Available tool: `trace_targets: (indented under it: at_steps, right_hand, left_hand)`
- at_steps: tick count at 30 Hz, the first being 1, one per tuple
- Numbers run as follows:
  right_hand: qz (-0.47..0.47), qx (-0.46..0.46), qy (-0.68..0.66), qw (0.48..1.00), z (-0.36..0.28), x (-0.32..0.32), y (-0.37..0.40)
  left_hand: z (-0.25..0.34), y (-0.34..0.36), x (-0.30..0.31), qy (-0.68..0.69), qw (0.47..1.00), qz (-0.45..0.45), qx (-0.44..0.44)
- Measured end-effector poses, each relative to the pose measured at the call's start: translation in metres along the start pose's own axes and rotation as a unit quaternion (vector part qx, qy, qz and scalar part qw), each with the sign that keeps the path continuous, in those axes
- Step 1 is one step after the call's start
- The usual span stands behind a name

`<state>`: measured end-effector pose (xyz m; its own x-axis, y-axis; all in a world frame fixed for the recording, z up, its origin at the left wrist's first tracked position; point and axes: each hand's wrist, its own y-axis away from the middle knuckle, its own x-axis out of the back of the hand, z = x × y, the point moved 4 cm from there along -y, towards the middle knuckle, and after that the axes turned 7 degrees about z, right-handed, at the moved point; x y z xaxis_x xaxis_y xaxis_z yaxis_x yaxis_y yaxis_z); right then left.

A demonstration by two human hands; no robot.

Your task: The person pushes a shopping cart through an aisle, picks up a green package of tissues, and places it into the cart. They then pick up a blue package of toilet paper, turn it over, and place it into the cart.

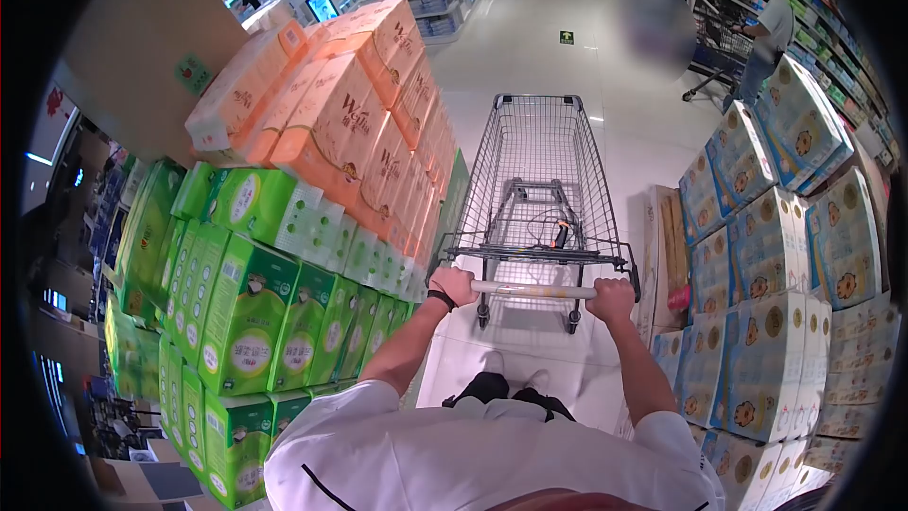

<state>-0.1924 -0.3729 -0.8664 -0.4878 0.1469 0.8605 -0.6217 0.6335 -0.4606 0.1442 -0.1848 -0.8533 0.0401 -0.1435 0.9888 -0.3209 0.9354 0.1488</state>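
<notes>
Both of my hands grip the pale handlebar (530, 290) of a wire shopping cart (492, 170). My left hand (454, 285) is wrapped round the bar's left end, with a dark band on the wrist. At the right end, my right hand (611, 299) is closed round the same bar. Inside the cart's basket lies a small orange and black object (562, 234) with a dark cord, too small to name. The floor shows through the wire mesh.
Stacked green tissue packs (248, 322) and orange tissue packs (340, 123) rise close on the left. Blue and white packs (747, 255) are piled on the right. Ahead on the right, a person (774, 33) stands with another cart (721, 43). A pale tiled aisle (530, 38) runs forward.
</notes>
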Motion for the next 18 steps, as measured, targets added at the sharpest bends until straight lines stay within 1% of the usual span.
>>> trace_targets:
  at_steps: [4, 9, 11, 12, 14, 15, 17, 18]
  right_hand:
    - [-0.006, 0.0, -0.003, 1.0, 0.006, -0.023, -0.034]
    - [-0.012, 0.009, 0.003, 1.0, 0.015, -0.062, -0.091]
    - [-0.016, 0.006, -0.004, 1.0, 0.017, -0.076, -0.122]
    - [-0.033, -0.012, -0.001, 0.999, 0.021, -0.085, -0.136]
    - [-0.031, -0.008, 0.006, 0.999, 0.022, -0.096, -0.154]
    - [-0.01, 0.001, 0.013, 1.0, 0.023, -0.102, -0.189]
    - [-0.031, -0.001, 0.019, 0.999, 0.032, -0.12, -0.221]
    - [-0.025, -0.004, 0.017, 1.0, 0.037, -0.129, -0.237]
  left_hand:
    - [-0.017, -0.029, 0.001, -0.006, 1.0, -0.003, -0.004]
    - [-0.047, -0.083, 0.007, -0.006, 1.0, 0.014, 0.005]
    - [-0.061, -0.113, 0.014, -0.019, 1.0, 0.023, -0.001]
    - [-0.07, -0.13, 0.015, -0.019, 0.999, 0.029, -0.005]
    - [-0.079, -0.151, 0.011, -0.009, 1.0, 0.007, 0.002]
    - [-0.092, -0.182, 0.024, -0.009, 1.0, 0.017, 0.006]
    - [-0.105, -0.216, 0.03, 0.005, 1.0, -0.017, 0.019]
    - [-0.113, -0.236, 0.026, 0.007, 1.0, 0.002, 0.013]
